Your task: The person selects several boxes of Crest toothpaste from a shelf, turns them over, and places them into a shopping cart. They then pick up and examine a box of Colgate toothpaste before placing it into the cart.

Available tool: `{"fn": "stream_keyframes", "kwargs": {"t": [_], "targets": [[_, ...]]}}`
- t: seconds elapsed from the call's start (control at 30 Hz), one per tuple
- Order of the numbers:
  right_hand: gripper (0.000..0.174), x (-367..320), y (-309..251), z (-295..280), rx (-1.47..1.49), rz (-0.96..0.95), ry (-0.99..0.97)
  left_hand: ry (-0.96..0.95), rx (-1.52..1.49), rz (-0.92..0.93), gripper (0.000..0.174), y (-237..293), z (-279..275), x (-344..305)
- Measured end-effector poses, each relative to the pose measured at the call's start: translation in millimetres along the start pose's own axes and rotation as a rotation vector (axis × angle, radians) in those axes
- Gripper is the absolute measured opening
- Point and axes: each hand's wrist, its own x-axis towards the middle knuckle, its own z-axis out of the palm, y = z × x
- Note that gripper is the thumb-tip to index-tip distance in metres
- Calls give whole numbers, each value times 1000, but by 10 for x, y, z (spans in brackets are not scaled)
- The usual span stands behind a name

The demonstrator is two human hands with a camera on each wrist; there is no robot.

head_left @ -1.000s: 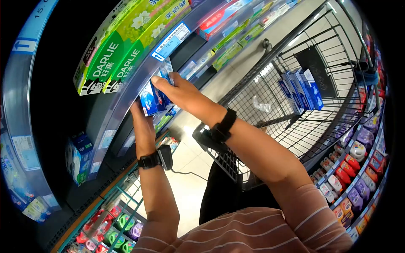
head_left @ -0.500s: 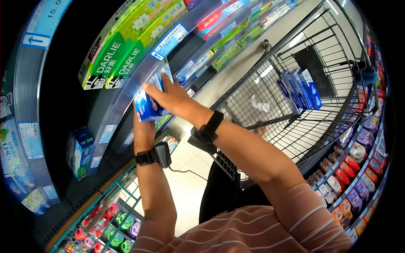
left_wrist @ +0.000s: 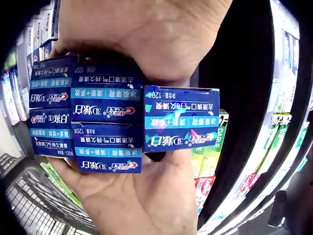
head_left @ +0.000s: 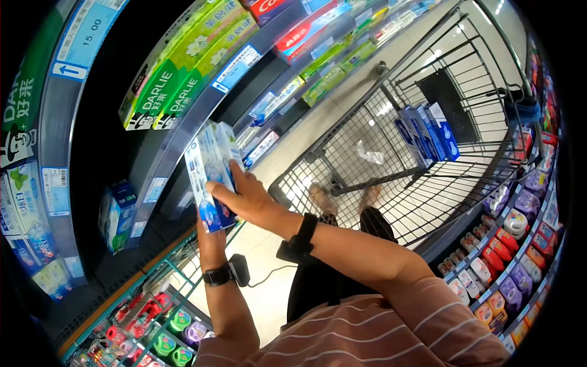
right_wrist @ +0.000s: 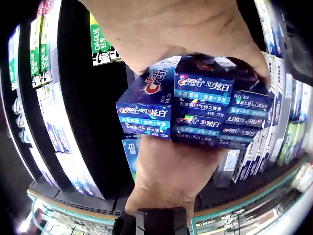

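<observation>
A stack of several blue Crest toothpaste boxes (head_left: 203,174) is held between both hands, beside the shelf's front edge. My left hand (head_left: 211,244) supports the stack from below, mostly hidden by it in the head view. From above, my right hand (head_left: 251,199) grips it with thumb and fingers spread across the boxes. In the left wrist view, the box ends (left_wrist: 107,107) appear upside down between the hands, one box standing out at the side. The right wrist view shows the same ends (right_wrist: 203,93) upright.
Green Darlie boxes (head_left: 160,92) stand on the shelf at upper left. Another blue box (head_left: 117,214) sits lower left. A wire shopping cart (head_left: 342,150) at right carries several upright blue boxes (head_left: 428,131). Bottles line a far-right shelf (head_left: 501,263).
The stack has come out from the shelf, down and toward the body, with both hands holding it. More of the boxes' length now shows. The head view has shifted slightly.
</observation>
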Motion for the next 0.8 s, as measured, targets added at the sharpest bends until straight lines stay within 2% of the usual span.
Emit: {"fn": "stream_keyframes", "kwargs": {"t": [0.03,0.07,0.13,0.2,0.3,0.33,0.37,0.5,0.57,0.6,0.7,0.77,0.8], "targets": [[108,-43,35,40,0,35,6,16,-139,-28,63,175,169,-115],[110,-105,54,53,-26,38,-10,-25,-130,-30,64,81,66,-146],[65,-366,111,51,-101,-182,26,-37,-162,-51,65,-3,43,-313],[71,-530,180,-2,-121,-149,-14,-44,-78,-54,65,-74,64,-499],[128,-703,276,-127,6,102,-164,-48,-108,-116,63,-125,147,-796],[122,-825,278,-165,51,106,-176,-47,-126,-139,63,-145,182,-884],[122,-949,258,-215,-22,79,-131,-45,-147,-166,62,-164,211,-996],[119,-1480,80,-610,15,-20,-170,-50,-228,-260,59,-184,440,-1372],[99,-1780,-75,-879,18,-69,-144,-64,-277,-302,58,-164,638,-1512],[97,-1904,-113,-1023,7,-76,-118,-87,-297,-320,57,-152,763,-1543],[96,-2232,-252,-1554,20,-84,-74,-170,-372,-372,56,-105,1308,-1507],[102,-2337,-252,-1862,144,-118,85,-247,-406,-381,55,-84,1778,-1356],[100,-2282,-8,-1963,132,-128,145,-292,-419,-384,54,-92,2036,-1274]]}}
